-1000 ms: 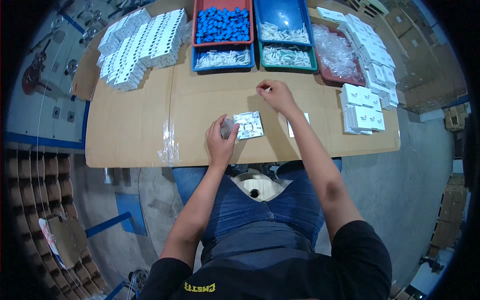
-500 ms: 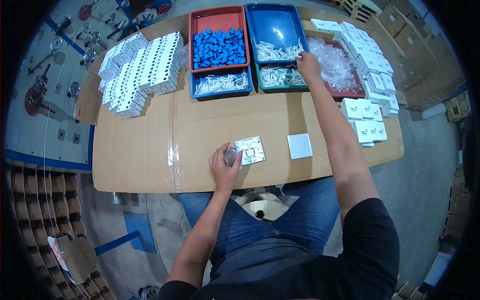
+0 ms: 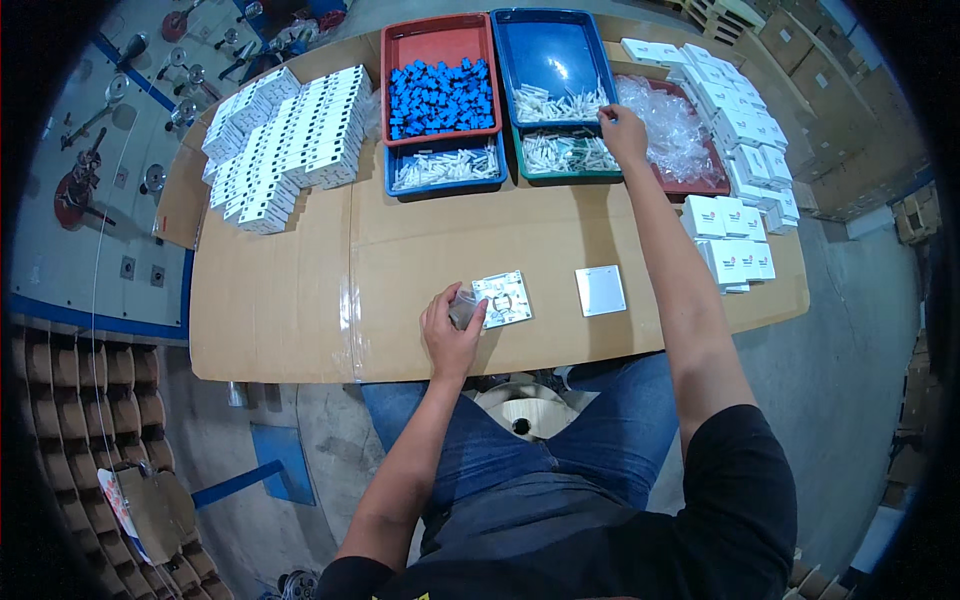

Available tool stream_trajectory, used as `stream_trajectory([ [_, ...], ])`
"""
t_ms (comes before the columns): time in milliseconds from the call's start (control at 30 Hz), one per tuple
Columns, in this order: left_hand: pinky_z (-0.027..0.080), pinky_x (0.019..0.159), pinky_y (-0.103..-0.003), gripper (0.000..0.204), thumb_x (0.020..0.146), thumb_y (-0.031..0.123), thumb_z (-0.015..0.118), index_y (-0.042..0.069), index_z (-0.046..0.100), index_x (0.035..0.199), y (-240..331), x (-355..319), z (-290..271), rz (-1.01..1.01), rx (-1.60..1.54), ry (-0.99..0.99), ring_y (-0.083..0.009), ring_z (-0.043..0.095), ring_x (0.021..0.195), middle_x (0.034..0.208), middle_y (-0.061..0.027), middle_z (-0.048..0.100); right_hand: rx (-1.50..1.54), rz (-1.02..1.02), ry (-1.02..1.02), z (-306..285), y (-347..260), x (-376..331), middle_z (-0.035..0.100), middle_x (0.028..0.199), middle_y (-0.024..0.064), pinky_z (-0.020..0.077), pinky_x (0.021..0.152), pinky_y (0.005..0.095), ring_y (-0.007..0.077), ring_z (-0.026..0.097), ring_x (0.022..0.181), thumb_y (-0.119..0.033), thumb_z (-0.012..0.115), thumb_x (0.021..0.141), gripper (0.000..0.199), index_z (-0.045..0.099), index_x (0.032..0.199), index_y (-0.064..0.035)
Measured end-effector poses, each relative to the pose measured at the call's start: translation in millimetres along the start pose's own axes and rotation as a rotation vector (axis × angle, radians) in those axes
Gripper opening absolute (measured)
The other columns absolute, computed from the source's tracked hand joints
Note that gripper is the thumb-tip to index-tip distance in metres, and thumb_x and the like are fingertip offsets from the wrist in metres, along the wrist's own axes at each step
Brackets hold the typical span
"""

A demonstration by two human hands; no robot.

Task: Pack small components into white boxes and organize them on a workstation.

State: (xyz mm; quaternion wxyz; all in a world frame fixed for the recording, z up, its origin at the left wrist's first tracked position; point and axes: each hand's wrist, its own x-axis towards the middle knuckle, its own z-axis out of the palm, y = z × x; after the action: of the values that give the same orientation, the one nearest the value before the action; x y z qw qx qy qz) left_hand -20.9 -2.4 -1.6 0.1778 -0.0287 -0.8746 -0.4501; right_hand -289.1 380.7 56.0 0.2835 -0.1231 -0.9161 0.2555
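Near the front of the table my left hand (image 3: 450, 332) is curled round a small grey, see-through object (image 3: 463, 309); its exact kind is unclear. Its fingertips touch the left edge of a white square plate (image 3: 503, 299) with metallic parts on its face. To the right lies a plain white square plate (image 3: 600, 290), apart from both hands. My right arm reaches far forward, and my right hand (image 3: 626, 135) is pinched at the right edge of the upper blue tray (image 3: 545, 50), beside the small white stick-like pieces (image 3: 560, 105). Whatever its fingertips hold is too small to tell.
A red tray (image 3: 437, 40) of blue plastic pieces sits over a blue tray (image 3: 447, 186) of white pieces. A green tray (image 3: 570, 177) also holds white pieces. Clear plastic bags (image 3: 655, 120) fill another tray. White boxes are stacked left (image 3: 290, 145) and right (image 3: 728, 240).
My right hand has shifted very slightly at the tray's edge, its fingers still drawn together. The left hand keeps its hold beside the plate.
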Motion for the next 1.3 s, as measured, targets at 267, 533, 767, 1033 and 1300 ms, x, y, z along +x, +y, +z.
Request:
stream_trajectory([
  [267, 0.047, 0.093, -0.041, 0.049, 0.082, 0.030, 0.086, 0.006, 0.068, 0.120, 0, -4, -5, 0.023, -0.041, 0.019, -0.0281, 0.065, 0.101, 0.108, -0.0098, 0.071, 0.362, -0.064, -0.160, -52, -52, -104, 0.076, 0.085, 0.0088, 0.0531, 0.069, 0.0313, 0.0180, 0.070, 0.075, -0.020, 0.076, 0.091, 0.021, 0.078, 0.106, -0.0052],
  [533, 0.048, 0.095, -0.041, 0.051, 0.078, 0.018, 0.087, 0.006, 0.067, 0.123, 4, -4, -10, 0.242, -0.120, 0.000, -0.0299, 0.066, 0.107, 0.113, -0.0106, 0.070, 0.790, 0.066, -0.552, -71, -135, -266, 0.073, 0.083, 0.0044, 0.0482, 0.062, 0.0238, 0.0073, 0.060, 0.069, -0.014, 0.076, 0.091, 0.018, 0.078, 0.106, -0.0041],
  [767, 0.047, 0.098, -0.042, 0.050, 0.078, 0.017, 0.085, 0.006, 0.066, 0.123, 4, -18, -16, 0.305, -0.129, 0.022, -0.0293, 0.066, 0.110, 0.120, -0.0104, 0.070, 0.556, -0.208, -0.622, -79, -171, -297, 0.073, 0.092, 0.0084, 0.0507, 0.066, 0.0288, 0.0143, 0.062, 0.071, -0.011, 0.075, 0.090, 0.018, 0.076, 0.105, -0.0013],
  [1033, 0.049, 0.097, -0.042, 0.043, 0.087, 0.015, 0.080, 0.004, 0.066, 0.126, 17, -20, -21, 0.161, -0.298, -0.023, -0.0286, 0.066, 0.111, 0.117, -0.0103, 0.071, 0.639, -0.185, -0.608, -94, -178, -296, 0.067, 0.096, 0.0096, 0.0523, 0.070, 0.0327, 0.0212, 0.065, 0.076, -0.016, 0.073, 0.092, 0.016, 0.077, 0.100, -0.0033],
  [1300, 0.045, 0.114, -0.043, 0.060, 0.108, 0.051, 0.048, 0.006, 0.050, 0.147, 39, -11, -55, -0.543, -1.531, -0.357, -0.0311, 0.056, 0.132, 0.134, -0.0090, 0.062, 0.810, -0.014, -0.426, -111, -154, -300, 0.068, 0.093, 0.0056, 0.0453, 0.065, 0.0248, 0.0102, 0.056, 0.071, -0.010, 0.073, 0.094, 0.013, 0.075, 0.100, 0.0017],
])
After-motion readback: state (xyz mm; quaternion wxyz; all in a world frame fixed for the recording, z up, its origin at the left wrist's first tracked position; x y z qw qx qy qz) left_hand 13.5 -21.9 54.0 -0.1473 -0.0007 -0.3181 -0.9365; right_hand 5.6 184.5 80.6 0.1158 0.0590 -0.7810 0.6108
